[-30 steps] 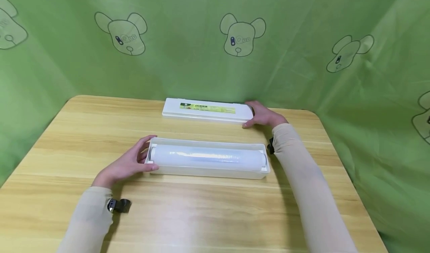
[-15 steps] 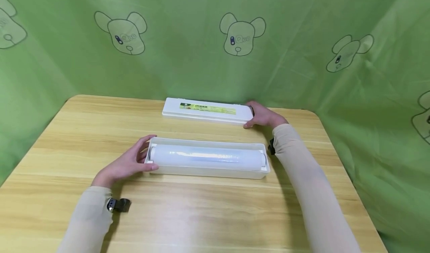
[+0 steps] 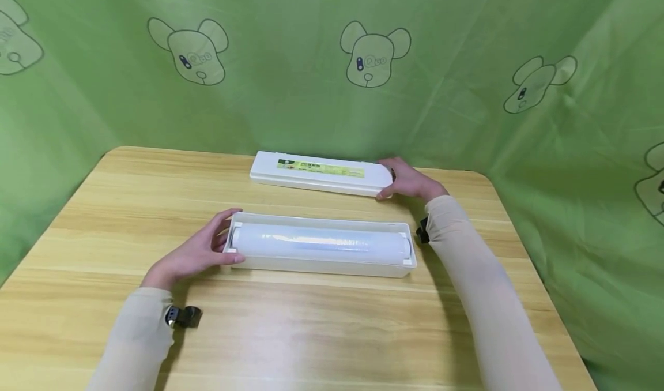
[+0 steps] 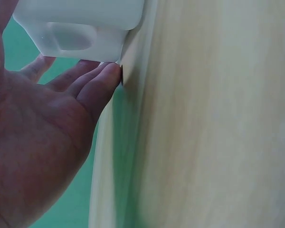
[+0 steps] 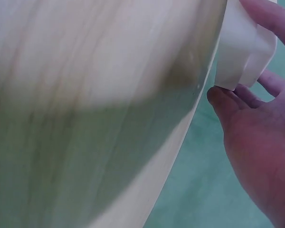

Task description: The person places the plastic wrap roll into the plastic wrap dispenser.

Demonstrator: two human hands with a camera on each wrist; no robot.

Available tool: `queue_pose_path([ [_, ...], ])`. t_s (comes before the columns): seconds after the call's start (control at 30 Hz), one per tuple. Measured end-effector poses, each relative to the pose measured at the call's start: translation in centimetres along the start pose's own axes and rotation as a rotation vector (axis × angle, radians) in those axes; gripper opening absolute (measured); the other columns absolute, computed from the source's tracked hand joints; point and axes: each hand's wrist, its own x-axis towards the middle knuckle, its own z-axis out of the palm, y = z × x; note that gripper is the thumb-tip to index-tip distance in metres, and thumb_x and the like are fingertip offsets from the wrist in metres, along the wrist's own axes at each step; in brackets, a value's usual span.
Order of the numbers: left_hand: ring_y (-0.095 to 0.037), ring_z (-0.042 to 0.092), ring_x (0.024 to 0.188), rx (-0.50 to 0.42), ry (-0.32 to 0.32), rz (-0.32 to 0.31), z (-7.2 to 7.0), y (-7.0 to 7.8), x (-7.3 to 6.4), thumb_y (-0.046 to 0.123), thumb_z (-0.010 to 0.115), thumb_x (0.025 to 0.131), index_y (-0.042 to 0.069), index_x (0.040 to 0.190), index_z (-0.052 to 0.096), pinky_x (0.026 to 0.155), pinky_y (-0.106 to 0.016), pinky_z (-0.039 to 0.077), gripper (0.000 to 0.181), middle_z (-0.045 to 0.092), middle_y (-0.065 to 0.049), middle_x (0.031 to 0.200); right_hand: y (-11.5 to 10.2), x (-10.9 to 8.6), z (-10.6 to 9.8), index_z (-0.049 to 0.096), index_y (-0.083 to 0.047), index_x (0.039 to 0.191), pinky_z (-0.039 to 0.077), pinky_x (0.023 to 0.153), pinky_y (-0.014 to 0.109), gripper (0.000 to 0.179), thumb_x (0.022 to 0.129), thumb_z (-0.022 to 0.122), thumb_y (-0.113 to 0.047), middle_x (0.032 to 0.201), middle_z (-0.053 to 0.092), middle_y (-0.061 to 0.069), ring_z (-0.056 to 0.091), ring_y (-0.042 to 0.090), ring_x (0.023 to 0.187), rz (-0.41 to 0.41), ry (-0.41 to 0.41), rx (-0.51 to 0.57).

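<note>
A long white plastic box (image 3: 321, 267) stands on the table with a wrapped roll of cling film (image 3: 321, 244) lying inside it. My left hand (image 3: 199, 251) holds the box's left end, thumb at the near rim and fingers at the far side. In the left wrist view those fingertips touch the lower edge of the box end (image 4: 76, 38). Farther back is the white lid (image 3: 264, 166), its yellow-green label facing up. My right hand (image 3: 408, 180) grips the lid's right end between thumb and fingers, and the right wrist view shows that end (image 5: 235, 47) within the curled hand.
The wooden table (image 3: 311, 333) extends around the box and lid, its back edge just behind the lid. A green curtain (image 3: 290, 108) printed with bear heads hangs behind and at both sides. Each wrist carries a small black camera, such as the left wrist camera (image 3: 184, 316).
My right hand has brought the lid's right end slightly nearer and to the right, so the lid lies a little more slanted. The left hand and the box have stayed put.
</note>
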Motion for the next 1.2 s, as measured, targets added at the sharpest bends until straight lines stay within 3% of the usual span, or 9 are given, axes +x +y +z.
queue_pose_path([
  [0.3,-0.04,0.032,0.139,0.01,0.001,0.013,0.3,-0.2,0.1,0.013,0.079,0.084,0.014,0.156,0.012,0.106,-0.034,0.039,0.099,0.027,-0.023,0.153,0.0,-0.4,0.0,0.034,0.003,0.144,0.029,0.111,0.053,0.095,0.067,0.088,-0.008,0.14,0.04,0.023,0.04,0.038,0.124,0.035,0.018,0.127],
  [0.6,-0.04,0.031,0.139,0.018,0.005,0.005,0.4,0.0,0.0,0.013,0.078,0.085,0.013,0.156,0.012,0.109,-0.039,0.035,0.098,0.027,-0.024,0.153,-0.2,-1.0,0.0,0.036,0.004,0.143,0.036,0.106,0.051,0.096,0.065,0.09,-0.01,0.136,0.045,0.022,0.045,0.037,0.118,0.045,0.021,0.145],
  [0.9,-0.039,0.03,0.139,0.01,0.0,-0.001,0.3,0.2,0.1,0.014,0.079,0.084,0.014,0.156,0.012,0.108,-0.034,0.036,0.099,0.027,-0.023,0.154,-0.1,-2.1,-0.4,0.038,0.0,0.144,0.029,0.112,0.053,0.094,0.066,0.09,-0.014,0.14,0.043,0.02,0.04,0.037,0.127,0.059,0.046,0.128],
  [1.2,-0.039,0.031,0.139,0.003,0.006,-0.009,0.3,0.1,0.0,0.013,0.08,0.083,0.014,0.157,0.011,0.108,-0.035,0.036,0.1,0.026,-0.022,0.154,-0.5,-3.3,-1.0,0.036,0.002,0.145,0.028,0.112,0.054,0.095,0.069,0.089,-0.013,0.141,0.042,0.023,0.039,0.04,0.128,0.044,0.048,0.158],
])
